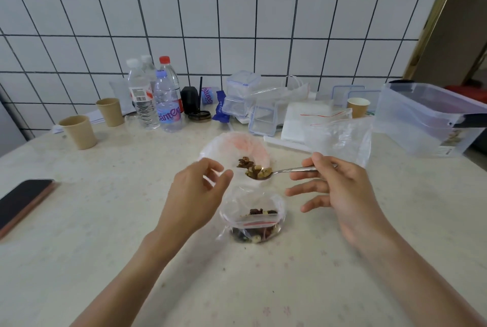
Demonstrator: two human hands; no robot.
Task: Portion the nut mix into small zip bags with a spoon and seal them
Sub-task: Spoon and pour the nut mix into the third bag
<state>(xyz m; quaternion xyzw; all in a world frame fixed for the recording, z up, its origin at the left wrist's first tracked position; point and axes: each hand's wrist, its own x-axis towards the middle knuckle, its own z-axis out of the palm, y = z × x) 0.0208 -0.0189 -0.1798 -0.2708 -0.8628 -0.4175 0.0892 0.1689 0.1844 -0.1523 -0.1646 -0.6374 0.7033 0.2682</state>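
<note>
Carrying a heaped metal spoon (279, 171) of nut mix, the right hand (340, 189) pinches the handle between thumb and forefinger, its other fingers spread loose. Just below the spoon's bowl sits the small zip bag (253, 217), open-mouthed and already part filled; beyond the bowl lies the larger source bag (237, 146) with nuts left in it. The left hand (196, 195) hovers beside the source bag, fingers loosely curled and holding nothing. It would do best to steady the small bag's lip while the spoon tips slowly inside. Counted: one spoon, three paper cups, four upright water bottles, one phone (22, 201).
</note>
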